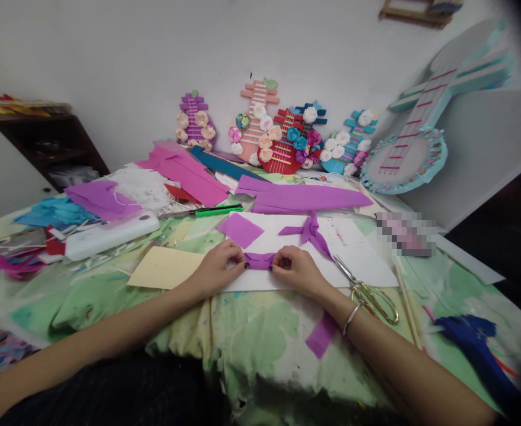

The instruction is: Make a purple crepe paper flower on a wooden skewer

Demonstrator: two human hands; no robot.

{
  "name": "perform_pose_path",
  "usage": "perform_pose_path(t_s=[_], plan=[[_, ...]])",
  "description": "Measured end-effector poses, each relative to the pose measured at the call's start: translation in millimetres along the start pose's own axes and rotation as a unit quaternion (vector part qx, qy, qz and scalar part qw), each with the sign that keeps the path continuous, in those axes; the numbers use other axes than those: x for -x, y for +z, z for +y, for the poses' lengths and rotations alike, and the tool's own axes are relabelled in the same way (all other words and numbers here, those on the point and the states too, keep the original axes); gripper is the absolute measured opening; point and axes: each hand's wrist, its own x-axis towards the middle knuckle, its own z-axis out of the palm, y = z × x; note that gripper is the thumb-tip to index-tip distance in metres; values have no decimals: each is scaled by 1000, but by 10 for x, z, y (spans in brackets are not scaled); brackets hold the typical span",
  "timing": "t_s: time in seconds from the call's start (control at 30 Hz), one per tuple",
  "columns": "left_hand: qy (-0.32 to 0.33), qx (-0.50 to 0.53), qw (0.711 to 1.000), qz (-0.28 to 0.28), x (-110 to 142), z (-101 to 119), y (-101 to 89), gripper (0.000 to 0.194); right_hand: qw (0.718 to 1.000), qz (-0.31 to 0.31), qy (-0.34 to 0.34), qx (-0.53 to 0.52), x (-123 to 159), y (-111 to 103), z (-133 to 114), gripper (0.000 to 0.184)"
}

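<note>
A small piece of purple crepe paper with folded creases is stretched between my two hands, over a white sheet. My left hand pinches its left end between thumb and fingers. At the right end, my right hand grips it the same way. Just beyond my left hand lies a flat purple paper square. A twisted purple paper piece rests past my right hand. Gold-handled scissors lie to the right, beside my right wrist.
A blue glue gun and wooden sticks lie at right. Left are a yellow card, a white device and a green cutter. Purple crepe paper spreads behind. Flower-decorated guitar shapes lean against the wall.
</note>
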Motion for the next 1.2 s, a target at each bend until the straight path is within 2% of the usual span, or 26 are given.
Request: perform_pose_path(t_s=[0.23,0.47,0.73,0.97,1.07,1.2], plan=[[9,-42,999,14,1,20,36,6,999,8,7,38,-18,29,-45,8],[13,-60,998,14,-18,2,65,9,998,22,6,57,-17,55,-62,9],[12,-70,997,14,-24,-40,95,7,999,23,-4,35,-11,54,-55,9],[10,-67,997,22,-5,9,63,6,998,14,-58,-6,19,48,-24,26],[30,-91,995,39,18,35,61,16,997,19,-79,10,40,57,-25,26],[97,-149,983,47,56,36,66,21,993,23,-110,42,70,72,-35,25]])
